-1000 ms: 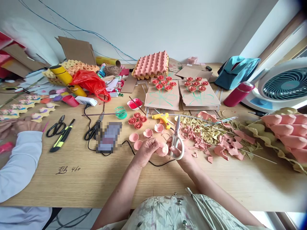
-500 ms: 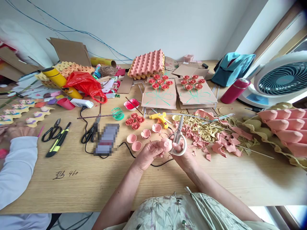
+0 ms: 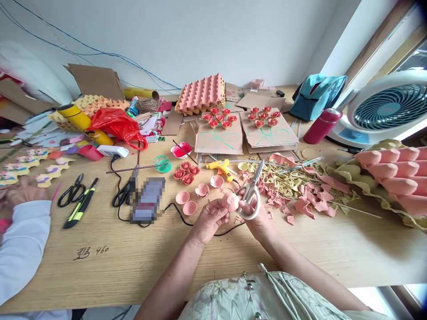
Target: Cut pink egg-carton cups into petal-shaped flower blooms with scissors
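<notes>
Between the fingers of my left hand is a pink egg-carton cup, its rounded side toward me. My right hand grips white-handled scissors, blades pointing up and away from the cup; its fingertips are close to the cup, and whether they touch it I cannot tell. Just beyond my hands lie loose pink cups, a layered pink cup and several red painted paper roses. A yellow glue gun rests behind them.
Pink and yellow carton scraps spread to the right, beside stacked egg trays. Cardboard sheets with roses stand behind. Leftward are a phone, a utility knife, black scissors and another person's white sleeve.
The scissors have tilted slightly to the right in my right hand. My left hand still holds the cup in nearly the same place. The whole view has shifted a little.
</notes>
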The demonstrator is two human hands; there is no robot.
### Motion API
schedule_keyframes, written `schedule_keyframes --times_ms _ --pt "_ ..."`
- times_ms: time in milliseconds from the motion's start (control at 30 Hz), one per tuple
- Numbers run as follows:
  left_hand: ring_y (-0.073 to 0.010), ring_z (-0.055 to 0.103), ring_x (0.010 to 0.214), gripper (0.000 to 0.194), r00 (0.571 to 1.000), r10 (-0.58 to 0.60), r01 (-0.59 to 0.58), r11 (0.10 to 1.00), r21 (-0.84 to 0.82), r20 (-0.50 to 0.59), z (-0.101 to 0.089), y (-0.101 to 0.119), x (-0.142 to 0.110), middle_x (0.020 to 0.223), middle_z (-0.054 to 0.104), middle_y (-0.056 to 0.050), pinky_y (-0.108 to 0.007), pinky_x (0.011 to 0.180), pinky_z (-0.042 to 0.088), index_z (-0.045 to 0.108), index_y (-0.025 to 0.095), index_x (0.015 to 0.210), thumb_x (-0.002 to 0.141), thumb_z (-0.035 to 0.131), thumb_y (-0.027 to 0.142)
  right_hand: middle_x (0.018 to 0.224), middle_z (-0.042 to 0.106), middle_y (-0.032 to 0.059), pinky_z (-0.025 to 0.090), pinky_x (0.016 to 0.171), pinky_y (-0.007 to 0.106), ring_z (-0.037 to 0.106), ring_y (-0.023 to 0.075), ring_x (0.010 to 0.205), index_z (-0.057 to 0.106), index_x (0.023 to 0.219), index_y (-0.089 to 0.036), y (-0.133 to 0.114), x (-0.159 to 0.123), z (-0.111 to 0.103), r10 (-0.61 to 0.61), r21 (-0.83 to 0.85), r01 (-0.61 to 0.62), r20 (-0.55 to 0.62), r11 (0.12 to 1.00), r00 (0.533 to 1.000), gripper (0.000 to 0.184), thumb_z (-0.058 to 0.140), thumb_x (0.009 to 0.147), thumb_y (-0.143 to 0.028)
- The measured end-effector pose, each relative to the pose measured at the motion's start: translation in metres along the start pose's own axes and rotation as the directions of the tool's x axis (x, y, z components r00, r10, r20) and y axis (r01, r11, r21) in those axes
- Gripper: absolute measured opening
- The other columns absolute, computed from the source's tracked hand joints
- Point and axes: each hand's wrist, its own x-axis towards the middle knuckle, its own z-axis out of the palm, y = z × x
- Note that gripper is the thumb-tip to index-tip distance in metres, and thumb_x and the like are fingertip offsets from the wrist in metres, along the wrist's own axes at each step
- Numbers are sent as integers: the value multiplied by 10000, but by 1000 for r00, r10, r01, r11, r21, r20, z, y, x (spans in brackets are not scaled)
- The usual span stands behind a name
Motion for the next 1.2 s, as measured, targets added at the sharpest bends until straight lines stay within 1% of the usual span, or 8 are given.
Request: schedule_keyframes --times_ms 133,300,433,533,700,833,1033,1200 --pt "-73 499 624 311 994 84 -84 996 4 -63 -4 3 0 681 615 8 -216 597 406 729 158 805 664 908 370 813 601 -11 441 629 279 533 157 704 565 1023 -235 -1 -1 1 -5 -134 9 31 991 1000 452 846 734 -440" --pt "-73 512 630 288 957 244 -239 970 47 -158 -13 14 0 655 577 36 -223 634 435 734 181 824 682 891 376 761 574 -13 394 587 271 478 143 653 539 924 -227 -6 -4 2 -5 -321 61 173 945 985 390 799 787 -484" --pt "-73 511 631 291 904 349 -351 936 38 -245 -18 23 0 706 597 25 -219 606 429 744 187 871 681 890 353 687 511 -31 352 548 262 435 132 599 538 897 -221 2 -5 -3 93 -378 23 286 925 954 406 713 837 -583" --pt "-67 499 625 304 880 390 -400 916 21 -271 -19 29 0 743 621 10 -214 593 426 751 184 877 670 897 353 688 494 -34 314 537 250 398 116 583 532 847 -211 7 -7 -3 166 -447 9 351 895 922 440 694 829 -619" --pt "-77 529 642 282 865 409 -435 900 -27 -290 -18 34 -1 668 592 19 -197 606 433 750 181 866 698 883 365 727 496 -19 333 577 259 423 134 644 524 812 -207 4 -12 2 183 -593 93 389 800 903 439 648 837 -627" --pt "-86 564 678 263 852 407 -454 888 -76 -329 -17 34 -2 741 641 3 -210 639 465 741 184 878 714 873 341 760 503 -12 350 607 271 451 151 683 510 827 -205 4 -14 1 209 -672 156 429 724 879 385 620 867 -572" --pt "-98 575 682 249 863 396 -439 895 -77 -312 -13 32 -3 743 649 -2 -221 636 480 723 173 856 731 853 344 753 482 -25 340 600 258 421 136 671 516 838 -204 14 -14 -4 201 -692 196 448 695 871 280 642 883 -450" --pt "-101 605 687 287 893 343 -375 925 -61 -290 -10 30 -5 754 677 -8 -213 633 491 730 169 874 712 859 368 746 504 -18 357 612 263 445 143 675 533 823 -204 8 -14 1 196 -694 190 437 695 878 160 636 852 -324"
